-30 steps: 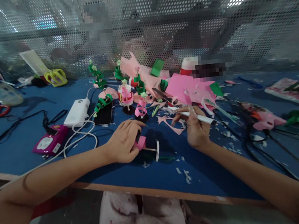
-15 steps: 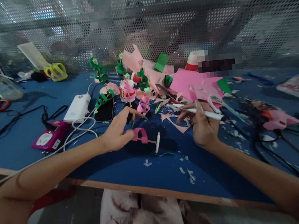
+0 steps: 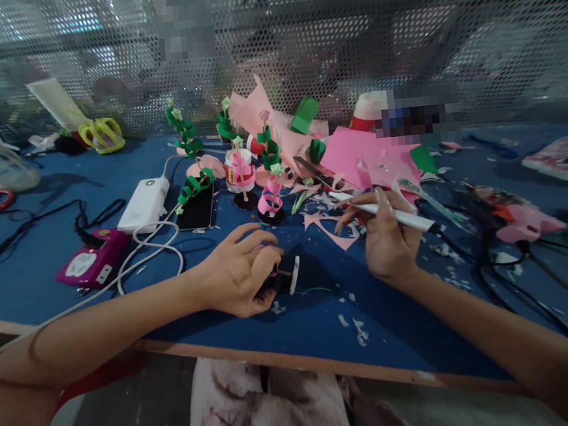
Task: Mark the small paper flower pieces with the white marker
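Note:
Near the table's front, my left hand (image 3: 242, 270) is closed around the pink curled-paper piece on a thin stick, whose white round base (image 3: 295, 275) sticks out to the right. The fingers hide most of its pink paper. My right hand (image 3: 391, 236) grips a white pen-like tool (image 3: 400, 218) with a dark rear end and its tip pointing left. Between and behind the hands stand a pink spiral (image 3: 270, 204) on a dark base and another pink one (image 3: 242, 167) before a white tub. Pink paper scraps (image 3: 333, 228) lie by the tool's tip.
A purple adapter (image 3: 92, 258), white power bank (image 3: 143, 205) and looping white cable lie left. Green spirals (image 3: 187, 138) and a phone (image 3: 197, 208) are behind. Pink sheets (image 3: 369, 158) lie at centre right, with black cables farther right. A perforated metal screen (image 3: 269, 54) backs the blue table.
My left hand has moved right and down and closed around the lying pink spiral. A dark base behind it is now uncovered. My right hand still holds the white tool in nearly the same place.

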Motion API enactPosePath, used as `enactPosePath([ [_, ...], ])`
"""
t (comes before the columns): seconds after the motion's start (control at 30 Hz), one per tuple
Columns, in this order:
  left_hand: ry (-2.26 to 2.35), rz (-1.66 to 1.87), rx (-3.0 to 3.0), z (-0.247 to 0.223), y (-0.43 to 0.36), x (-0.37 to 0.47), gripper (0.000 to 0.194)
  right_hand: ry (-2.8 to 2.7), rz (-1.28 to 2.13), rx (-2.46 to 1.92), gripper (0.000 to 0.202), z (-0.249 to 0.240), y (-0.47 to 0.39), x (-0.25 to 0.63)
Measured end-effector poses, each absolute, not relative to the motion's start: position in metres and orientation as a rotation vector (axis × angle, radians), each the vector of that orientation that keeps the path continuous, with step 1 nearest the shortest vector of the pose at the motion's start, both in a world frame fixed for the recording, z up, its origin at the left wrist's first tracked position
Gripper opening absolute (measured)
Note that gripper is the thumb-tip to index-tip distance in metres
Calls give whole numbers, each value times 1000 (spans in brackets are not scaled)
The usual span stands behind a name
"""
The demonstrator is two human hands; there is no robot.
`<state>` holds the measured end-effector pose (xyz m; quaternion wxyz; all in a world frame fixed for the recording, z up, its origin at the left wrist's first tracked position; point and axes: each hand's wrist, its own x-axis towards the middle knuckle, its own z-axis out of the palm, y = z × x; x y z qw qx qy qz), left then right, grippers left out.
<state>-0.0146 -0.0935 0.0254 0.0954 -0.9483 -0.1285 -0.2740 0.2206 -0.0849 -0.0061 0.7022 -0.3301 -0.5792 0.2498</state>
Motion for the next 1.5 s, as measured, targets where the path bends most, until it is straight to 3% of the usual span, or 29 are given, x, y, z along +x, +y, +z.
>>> enactPosePath([
  [0.17, -350, -677, -2735, 17, -90, -13, 10, -1273, 571, -727, 21, -5, -85, 220],
  [0.37, -486, -829, -2554, 13, -82, -12, 16, -1197, 649, -660, 18, 2, -91, 211],
  [0.57, -618, -881, -2543, 7, -73, -8, 5, -1223, 1005, -581, 29, 8, -100, 202],
  [0.67, -628, -940, -2546, 3, -71, -6, 5, -1263, 1076, -590, 22, 8, -104, 199],
  [1.0, -674, -982, -2587, -2, -70, -5, 11, -1432, 975, -811, 22, 7, -110, 199],
  [1.5, -680, -974, -2611, -7, -66, -6, 16, -1617, 902, -746, 22, 6, -116, 201],
])
